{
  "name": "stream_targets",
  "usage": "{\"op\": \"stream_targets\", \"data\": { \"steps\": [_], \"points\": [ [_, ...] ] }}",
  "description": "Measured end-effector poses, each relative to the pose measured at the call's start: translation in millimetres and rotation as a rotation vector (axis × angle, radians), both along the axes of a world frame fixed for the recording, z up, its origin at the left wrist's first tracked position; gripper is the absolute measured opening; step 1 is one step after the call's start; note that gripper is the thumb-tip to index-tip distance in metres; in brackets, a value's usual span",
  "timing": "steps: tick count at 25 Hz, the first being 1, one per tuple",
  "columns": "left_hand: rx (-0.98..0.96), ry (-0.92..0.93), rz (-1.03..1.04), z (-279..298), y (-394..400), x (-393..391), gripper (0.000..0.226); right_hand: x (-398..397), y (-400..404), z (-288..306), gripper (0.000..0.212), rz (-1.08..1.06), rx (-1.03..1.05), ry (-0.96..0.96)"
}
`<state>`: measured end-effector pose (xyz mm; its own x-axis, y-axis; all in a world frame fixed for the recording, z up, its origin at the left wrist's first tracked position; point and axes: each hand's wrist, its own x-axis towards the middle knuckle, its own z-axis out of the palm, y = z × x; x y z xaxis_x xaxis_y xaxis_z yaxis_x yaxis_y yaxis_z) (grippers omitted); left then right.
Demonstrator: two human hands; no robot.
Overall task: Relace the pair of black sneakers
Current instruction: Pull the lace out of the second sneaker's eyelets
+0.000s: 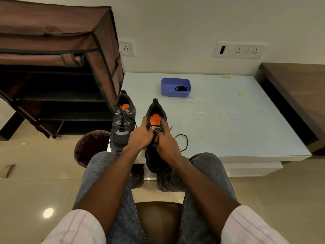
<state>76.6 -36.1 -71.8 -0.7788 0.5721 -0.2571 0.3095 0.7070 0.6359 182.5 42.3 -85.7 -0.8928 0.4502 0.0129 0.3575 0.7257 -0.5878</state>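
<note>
Two black sneakers with orange insoles stand on the white table (228,120), heels away from me. The left sneaker (123,120) is laced and stands free. The right sneaker (156,161) overhangs the table's near edge. My left hand (139,136) grips its left side near the tongue. My right hand (165,140) pinches the lace at the eyelets over the tongue. A loose end of the black lace (182,141) loops on the table to the right of that shoe.
A blue tray (175,93) holding a dark coiled lace sits further back on the table. A brown fabric shoe rack (58,73) stands at left, a dark bin (89,147) on the floor below it. A wooden cabinet (299,90) is at right. My knees are under the table edge.
</note>
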Motion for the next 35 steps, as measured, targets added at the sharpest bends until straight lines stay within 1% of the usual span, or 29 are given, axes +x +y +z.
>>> {"op": "stream_targets", "data": {
  "steps": [1,2,4,5,6,7,8,9,11,13,14,16,18,19,20,22,23,24,25,26,28,29,30,31,33,35],
  "points": [
    [-0.005,0.003,-0.006,0,0,0,0.056,2,-3,4,0.037,-0.067,-0.077,0.033],
    [-0.013,0.005,-0.007,1,0,0,0.057,2,-5,8,0.035,-0.196,-0.196,0.087],
    [-0.033,0.008,-0.002,0,1,0,0.06,-6,4,3,0.015,-0.56,-0.399,0.172],
    [-0.036,0.008,0.0,-1,0,0,0.06,-10,13,-2,0.011,-0.703,-0.49,0.174],
    [-0.034,-0.002,0.002,-1,0,0,0.061,-12,20,-4,0.014,-0.78,-0.57,0.151],
    [-0.028,-0.013,0.007,0,0,-1,0.061,-12,24,-4,0.014,-0.797,-0.609,0.128],
    [-0.021,-0.023,0.014,1,0,-1,0.061,-11,25,-3,0.015,-0.775,-0.597,0.138],
    [-0.011,-0.036,0.024,3,1,-1,0.061,-8,23,0,0.02,-0.711,-0.533,0.17],
    [0.01,-0.079,0.042,6,0,-1,0.061,-5,14,2,0.029,-0.429,-0.359,0.179],
    [0.03,-0.119,0.045,10,-2,2,0.06,-5,10,-3,0.025,-0.139,-0.169,0.082],
    [0.035,-0.13,0.043,11,-2,3,0.06,-5,11,-9,0.02,-0.056,-0.085,0.035],
    [0.041,-0.138,0.046,13,-2,4,0.061,-6,13,-16,0.014,-0.008,0.003,0.01],
    [0.034,-0.119,0.046,12,-2,4,0.061,-5,10,-9,0.009,-0.051,-0.019,0.035],
    [0.032,-0.113,0.046,11,-2,3,0.061,-5,10,-4,0.011,-0.138,-0.064,0.074],
    [0.03,-0.114,0.048,10,-1,3,0.061,-6,14,-3,0.014,-0.291,-0.135,0.108],
    [0.023,-0.114,0.046,8,-2,2,0.06,-9,31,-7,0.013,-0.684,-0.432,0.147],
    [0.023,-0.112,0.044,7,-2,2,0.06,-7,37,-6,0.013,-0.812,-0.631,0.186],
    [0.021,-0.111,0.042,7,-3,1,0.06,-5,41,-5,0.015,-0.862,-0.792,0.205],
    [0.022,-0.108,0.039,7,-2,1,0.06,-3,42,-4,0.013,-0.871,-0.79,0.188],
    [0.021,-0.104,0.035,8,-2,2,0.06,-2,41,-1,0.015,-0.815,-0.633,0.159],
    [0.018,-0.088,0.031,9,-2,3,0.061,-1,28,2,0.032,-0.545,-0.324,0.153],
    [0.017,-0.088,0.033,10,-2,4,0.061,-2,20,5,0.033,-0.375,-0.253,0.147],
    [0.018,-0.092,0.033,10,-2,4,0.061,-3,16,1,0.029,-0.207,-0.171,0.109],
    [0.017,-0.092,0.03,10,-2,5,0.061,-5,13,-4,0.022,-0.103,-0.111,0.063],
    [0.017,-0.095,0.026,12,-3,6,0.061,-6,14,-14,0.012,-0.032,-0.021,-0.003],
    [0.026,-0.096,0.027,12,-2,6,0.061,-7,16,-15,0.012,-0.056,0.015,-0.006]
  ]
}}
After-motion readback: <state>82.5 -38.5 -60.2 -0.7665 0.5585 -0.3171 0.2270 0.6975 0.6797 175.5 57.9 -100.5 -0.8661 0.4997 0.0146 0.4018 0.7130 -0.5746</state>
